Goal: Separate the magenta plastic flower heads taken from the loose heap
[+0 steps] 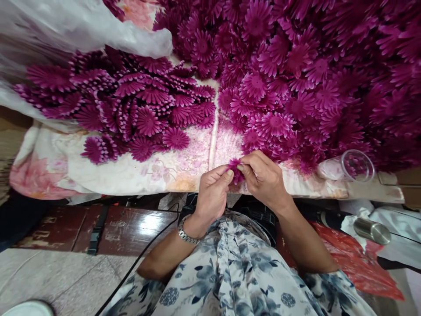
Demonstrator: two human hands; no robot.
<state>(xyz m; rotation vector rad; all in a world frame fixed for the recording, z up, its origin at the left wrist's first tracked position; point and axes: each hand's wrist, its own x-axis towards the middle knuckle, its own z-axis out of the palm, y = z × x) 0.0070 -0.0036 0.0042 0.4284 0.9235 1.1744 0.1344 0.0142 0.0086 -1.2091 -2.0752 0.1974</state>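
Note:
Between my two hands, just over the table's front edge, is a small purple artificial flower [235, 170]. My left hand [215, 191] pinches its left side between thumb and fingers. On its other side my right hand [263, 177] grips the petals with thumb and forefinger. Stacked flat flower pieces [148, 120] with pale petal tips lie on the cloth to the left. A large heap of loose, puffed-out purple flowers [276, 125] spreads across the right and the back of the table.
A floral cloth [69, 166] covers the table, with a raised seam [213, 136] down the middle. Clear plastic sheeting [98, 30] drapes over the back left. A transparent plastic cup [357, 166] lies at the right front. Below are a metal flask [373, 230] and a red bag [358, 263].

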